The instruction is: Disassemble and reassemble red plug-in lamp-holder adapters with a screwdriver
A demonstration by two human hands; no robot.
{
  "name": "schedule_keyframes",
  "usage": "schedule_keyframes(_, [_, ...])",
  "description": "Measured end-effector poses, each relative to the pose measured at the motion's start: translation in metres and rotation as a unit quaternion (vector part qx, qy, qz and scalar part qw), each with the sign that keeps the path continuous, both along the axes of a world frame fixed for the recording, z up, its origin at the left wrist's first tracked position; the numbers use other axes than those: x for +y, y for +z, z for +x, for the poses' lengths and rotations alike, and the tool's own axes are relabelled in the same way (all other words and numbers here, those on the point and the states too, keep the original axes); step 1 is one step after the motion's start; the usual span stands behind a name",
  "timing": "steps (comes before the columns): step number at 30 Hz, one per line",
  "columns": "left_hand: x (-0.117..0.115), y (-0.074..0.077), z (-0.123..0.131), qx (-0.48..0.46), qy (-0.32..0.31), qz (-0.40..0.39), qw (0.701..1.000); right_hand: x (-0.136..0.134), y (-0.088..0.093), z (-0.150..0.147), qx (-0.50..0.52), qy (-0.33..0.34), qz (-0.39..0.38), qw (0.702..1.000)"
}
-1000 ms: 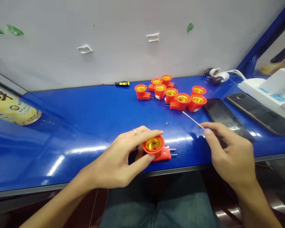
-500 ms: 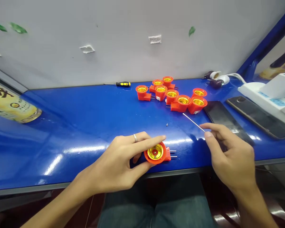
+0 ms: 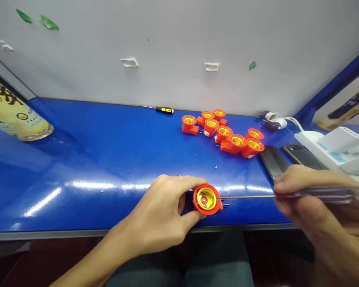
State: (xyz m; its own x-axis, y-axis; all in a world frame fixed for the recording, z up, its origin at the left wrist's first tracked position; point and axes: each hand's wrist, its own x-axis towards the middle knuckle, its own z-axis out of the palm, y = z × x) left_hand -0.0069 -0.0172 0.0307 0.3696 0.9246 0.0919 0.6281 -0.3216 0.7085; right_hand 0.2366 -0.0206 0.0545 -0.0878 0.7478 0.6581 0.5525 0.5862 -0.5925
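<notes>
bright | white glare streaks across blue tabletop (image 3: pixel 122 151) | right hand (image 3: pixel 332 235) blurred | dim below

Left of the middle, the blue worktop (image 3: pixel 107 151) offers a broad lane from front edge to back edge, met only by a black-and-yellow screwdriver (image 3: pixel 164 110) lying near the back edge. Right of it, clustered red sockets (image 3: pixel 233 148) stand in the way. At the front edge, the left hand (image 3: pixel 164 215), held socket (image 3: pixel 206 199), long shaft (image 3: pixel 245 197) and right hand (image 3: pixel 332 235) form a barrier.
</notes>
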Motion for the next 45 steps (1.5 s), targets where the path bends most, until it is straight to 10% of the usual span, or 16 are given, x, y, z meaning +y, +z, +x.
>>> schedule_keyframes(4, [-0.010, -0.011, -0.003, 0.003, 0.025, 0.032, 0.999, 0.015, 0.006, -0.027, -0.084, 0.121, 0.009, 0.989])
schedule_keyframes(26, [-0.018, -0.027, -0.002, 0.004, -0.002, 0.074, 0.997, 0.039, 0.010, -0.061, -0.151, 0.055, 0.065, 0.985])
schedule_keyframes(37, [-0.020, -0.030, -0.002, 0.011, -0.004, 0.080, 0.997, 0.025, 0.015, -0.046, -0.104, 0.195, -0.040, 0.974])
schedule_keyframes(45, [-0.020, -0.032, -0.002, 0.012, -0.004, 0.066, 0.998, 0.016, 0.011, -0.058, -0.201, 0.006, 0.049, 0.978])
